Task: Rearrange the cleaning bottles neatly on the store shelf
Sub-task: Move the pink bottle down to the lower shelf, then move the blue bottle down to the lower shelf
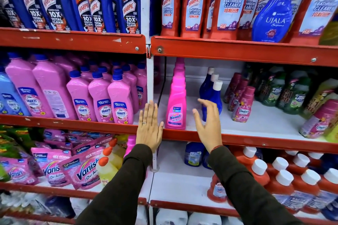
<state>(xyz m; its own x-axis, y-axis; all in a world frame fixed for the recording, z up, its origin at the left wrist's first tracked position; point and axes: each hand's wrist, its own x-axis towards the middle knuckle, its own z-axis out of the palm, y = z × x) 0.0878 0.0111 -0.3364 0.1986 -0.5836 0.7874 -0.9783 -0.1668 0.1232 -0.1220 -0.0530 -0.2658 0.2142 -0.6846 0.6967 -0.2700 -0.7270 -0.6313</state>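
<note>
Reaching in with both hands empty and fingers spread, you have your left hand (pixel 149 128) flat against the red shelf (pixel 237 139) lip just left of the pink Vanish bottle (pixel 176 104) at centre frame, and your right hand (pixel 207 120) cupped just right of it, in front of the blue bottles (pixel 210 93). That Vanish bottle is tall, narrow and heads a single-file row, so a sideways nudge could tip it back and topple the rest. Your right knuckles could also knock the front blue bottle into the Comfort bottles (pixel 241 106) beside it.
</note>
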